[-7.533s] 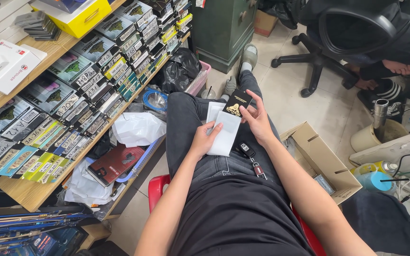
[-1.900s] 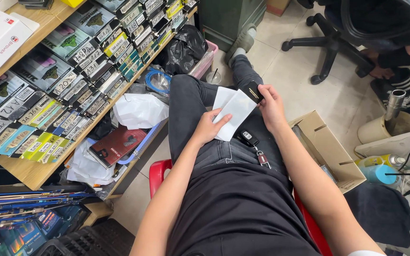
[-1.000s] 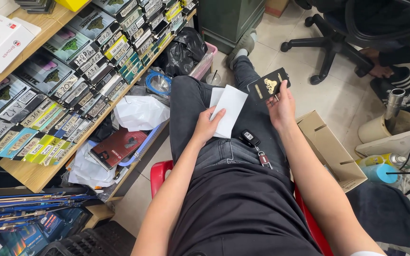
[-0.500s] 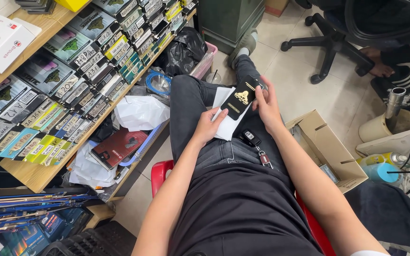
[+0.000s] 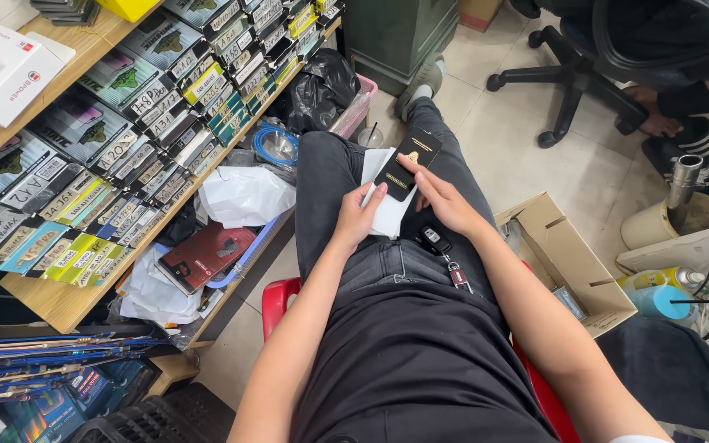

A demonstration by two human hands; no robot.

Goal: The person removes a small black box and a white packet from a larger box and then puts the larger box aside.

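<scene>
I sit on a red stool (image 5: 276, 297) and look down at my lap. My left hand (image 5: 358, 218) rests on a white sheet of paper (image 5: 386, 218) that lies on my thigh, fingers pressing its left edge. My right hand (image 5: 443, 200) holds a flat black card-like package with a small gold mark (image 5: 408, 162), laid over the white paper. A black car key fob with a strap (image 5: 436, 243) lies on my lap just under my right wrist.
A wooden shelf (image 5: 63, 302) packed with rows of small packages runs along my left. A red case (image 5: 203, 256) and white bags lie below it. An open cardboard box (image 5: 564, 261) stands at my right. Another person's feet and a black office chair (image 5: 592, 78) are at the far right.
A second ago my right hand held the black package up off to the right; it has come down and now lies over the white paper under both hands.
</scene>
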